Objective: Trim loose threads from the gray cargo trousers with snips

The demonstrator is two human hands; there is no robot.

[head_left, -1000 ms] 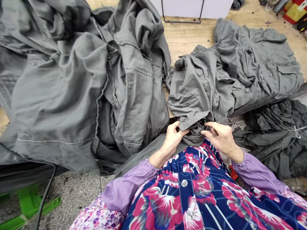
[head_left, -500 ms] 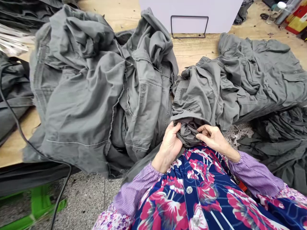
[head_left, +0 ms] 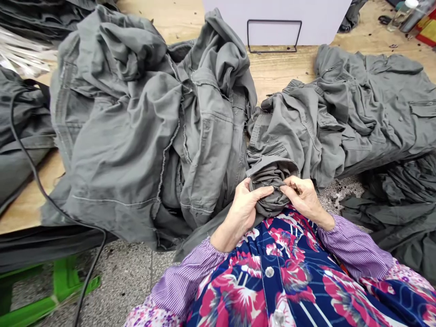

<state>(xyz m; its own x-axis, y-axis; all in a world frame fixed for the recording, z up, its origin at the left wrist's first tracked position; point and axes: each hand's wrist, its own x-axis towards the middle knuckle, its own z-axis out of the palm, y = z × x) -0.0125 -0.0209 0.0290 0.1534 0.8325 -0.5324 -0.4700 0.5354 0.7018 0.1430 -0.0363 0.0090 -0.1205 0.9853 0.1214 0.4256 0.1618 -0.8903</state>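
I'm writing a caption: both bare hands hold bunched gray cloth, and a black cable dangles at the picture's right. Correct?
One slip: the head view shows the black cable dangling at the picture's left. The bare left hand and right hand do hold bunched gray cloth.

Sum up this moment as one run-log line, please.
left hand: pinching gray cloth | right hand: pinching same cloth | nearby: gray garments, wooden table

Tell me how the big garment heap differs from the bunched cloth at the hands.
The garment heap looks much bulkier than the bunched cloth. The heap shows long, rough seams; the bunched cloth shows tight folds within a rim. The left hand and right hand hold the cloth, not the heap. Both are gray.
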